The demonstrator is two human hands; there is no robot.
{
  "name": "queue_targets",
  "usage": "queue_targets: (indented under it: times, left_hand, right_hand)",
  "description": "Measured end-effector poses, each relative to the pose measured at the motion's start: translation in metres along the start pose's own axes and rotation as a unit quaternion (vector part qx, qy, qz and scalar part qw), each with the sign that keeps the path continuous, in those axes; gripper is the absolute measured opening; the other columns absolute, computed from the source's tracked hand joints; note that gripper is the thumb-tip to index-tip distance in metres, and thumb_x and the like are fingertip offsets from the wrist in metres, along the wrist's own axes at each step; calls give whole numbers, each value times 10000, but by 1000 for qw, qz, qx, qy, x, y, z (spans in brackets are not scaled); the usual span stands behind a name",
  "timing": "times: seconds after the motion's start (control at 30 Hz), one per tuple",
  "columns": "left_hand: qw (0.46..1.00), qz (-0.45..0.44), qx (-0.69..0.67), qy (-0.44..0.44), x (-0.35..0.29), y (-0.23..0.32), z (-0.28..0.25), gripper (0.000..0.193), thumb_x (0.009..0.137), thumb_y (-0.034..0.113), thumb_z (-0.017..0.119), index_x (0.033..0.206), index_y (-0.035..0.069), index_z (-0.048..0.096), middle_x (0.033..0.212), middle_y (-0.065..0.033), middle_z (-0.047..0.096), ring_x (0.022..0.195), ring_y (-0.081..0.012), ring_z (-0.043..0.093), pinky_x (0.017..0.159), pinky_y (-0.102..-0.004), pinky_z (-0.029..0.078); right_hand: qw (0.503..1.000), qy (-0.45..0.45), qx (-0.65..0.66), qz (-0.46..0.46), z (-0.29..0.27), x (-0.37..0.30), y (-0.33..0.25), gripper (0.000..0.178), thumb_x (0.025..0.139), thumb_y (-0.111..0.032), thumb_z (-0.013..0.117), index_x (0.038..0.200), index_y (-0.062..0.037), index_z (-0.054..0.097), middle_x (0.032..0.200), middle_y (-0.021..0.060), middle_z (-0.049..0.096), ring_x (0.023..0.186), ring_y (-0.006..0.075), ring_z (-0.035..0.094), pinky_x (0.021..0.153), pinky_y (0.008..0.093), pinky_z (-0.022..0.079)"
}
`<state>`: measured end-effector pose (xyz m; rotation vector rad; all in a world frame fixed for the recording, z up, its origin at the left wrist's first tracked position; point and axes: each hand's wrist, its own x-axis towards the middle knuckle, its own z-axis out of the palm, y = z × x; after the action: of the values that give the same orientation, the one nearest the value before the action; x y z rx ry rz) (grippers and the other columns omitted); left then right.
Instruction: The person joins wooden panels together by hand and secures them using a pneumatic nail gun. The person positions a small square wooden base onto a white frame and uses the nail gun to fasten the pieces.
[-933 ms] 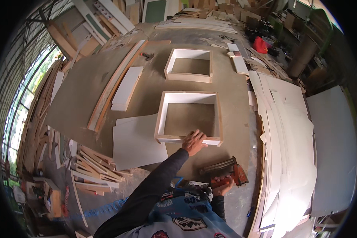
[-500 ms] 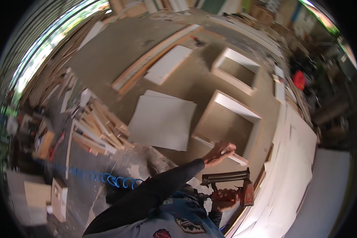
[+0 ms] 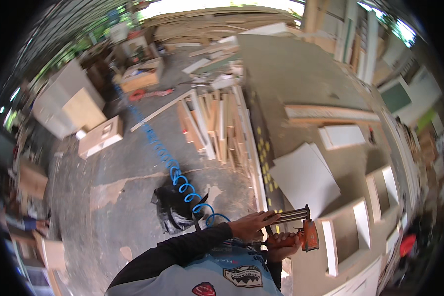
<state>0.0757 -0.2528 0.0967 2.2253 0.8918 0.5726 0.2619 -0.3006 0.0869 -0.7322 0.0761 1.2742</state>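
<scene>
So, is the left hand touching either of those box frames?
No, the left hand is at the nail gun, apart from both frames.

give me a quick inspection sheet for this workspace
Surface: broad brown worktop.
Job's things: orange nail gun, near box frame, far box frame, overlapping white panels.
Clutter: wood strips piled beside the worktop; black plastic bag on the floor.
Hands: right hand grips the nail gun; left hand at its magazine, grip unclear.
Cables: blue coiled hose over the floor, near end hidden.
Surroundings: stacked lumber beyond.
</scene>
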Motion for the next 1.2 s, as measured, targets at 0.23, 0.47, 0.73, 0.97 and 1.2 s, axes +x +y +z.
queue_targets:
  times: [0.23,0.47,0.73,0.97,1.2]
  left_hand:
    - [956,-111,95,253,-126,-39,-65,948,798,215,823,1585,10,336,1459,-263,513,1233,-445,576,1068,-505,470]
    - [891,-236,24,388,-207,-55,-132,645,815,298,873,1327,-16,637,1165,-226,724,1029,-361,733,909,-401,573]
    - [876,-283,-12,391,-229,-78,-194,382,842,179,845,1155,-9,733,946,-199,726,795,-314,719,722,-372,557]
    - [723,-266,-253,585,-157,-163,-240,409,1029,328,673,1252,-14,689,1053,-89,717,883,-176,684,784,-332,532]
    - [491,-218,-623,568,18,-277,-320,714,1068,625,370,1350,9,597,1166,-114,696,1022,-264,652,879,-416,530]
  right_hand:
    - [979,-123,-105,126,74,-16,125,291,930,-448,570,872,-163,571,631,27,513,537,189,505,565,388,472]
    - [961,-152,-107,204,135,-27,196,274,922,-423,619,884,-159,552,658,14,489,546,182,483,536,373,456]
    - [947,-222,-103,209,186,-5,241,286,923,-393,613,912,-122,520,668,36,485,574,206,495,598,414,472]
    - [924,-262,-198,197,270,81,262,264,964,-353,599,921,-104,523,633,56,503,511,216,507,538,405,479]
    - [718,-428,-547,38,368,150,307,273,957,-283,678,1105,-63,612,649,95,643,553,305,652,527,475,525]
